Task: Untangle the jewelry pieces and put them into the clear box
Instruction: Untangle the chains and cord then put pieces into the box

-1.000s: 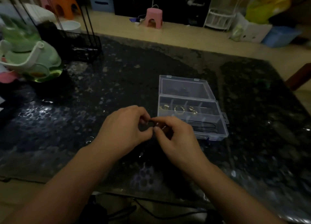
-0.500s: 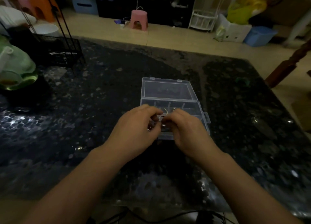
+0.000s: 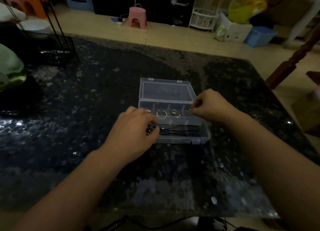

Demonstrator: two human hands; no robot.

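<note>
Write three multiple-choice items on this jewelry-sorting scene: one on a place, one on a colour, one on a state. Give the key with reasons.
1. Where do the black cords lie?
A. In the near long compartment of the clear box
B. On the floor
C. In the lid

2. What colour is the stool on the floor beyond the table?
A. Blue
B. Pink
C. Black

3. How does the right hand stand?
A. Flat on the table
B. Out of sight
C. Pinching a small gold piece over the box's right end

Key: 1 A, the cords stretch along the front section. 2 B, the stool is plainly pink. 3 C, finger and thumb close on the small glinting piece above the rightmost small compartment.
</note>
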